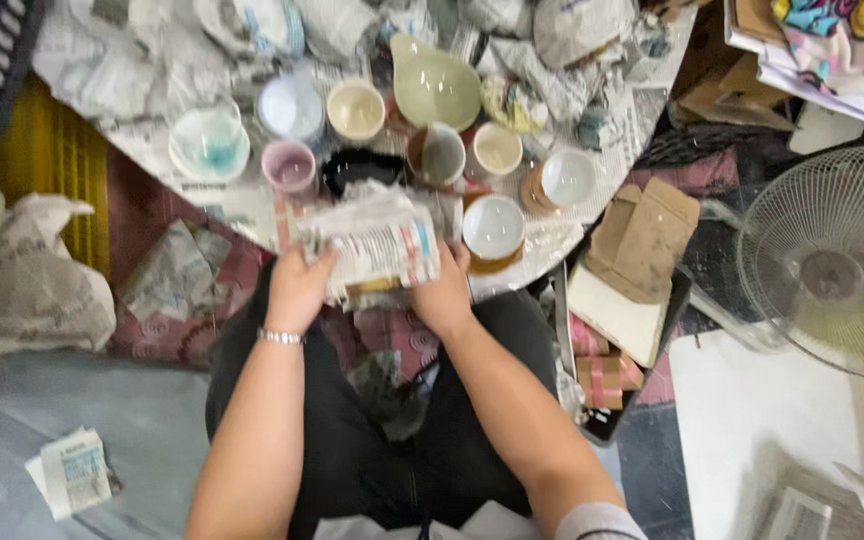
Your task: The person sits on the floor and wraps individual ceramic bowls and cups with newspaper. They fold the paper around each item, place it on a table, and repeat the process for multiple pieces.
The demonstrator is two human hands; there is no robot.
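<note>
A bundle wrapped in crumpled newspaper (377, 245) sits between both my hands at the near edge of a round table (592, 190) covered in newspaper. My left hand (298, 285) grips its left side, a bracelet on the wrist. Gripping the bundle's right side is my right hand (442, 292). What the paper holds is hidden. Just beyond the bundle stand several ceramic cups and bowls: a pink cup (290, 165), a black bowl (360, 168), a white bowl (493, 226) and a pale green jug (435, 85).
More crumpled newspaper (37, 275) lies on the floor at left. Folded cardboard boxes (642, 240) lean at the table's right. A white fan (837, 265) stands at far right. A small newspaper bundle (74, 470) lies on the floor at lower left.
</note>
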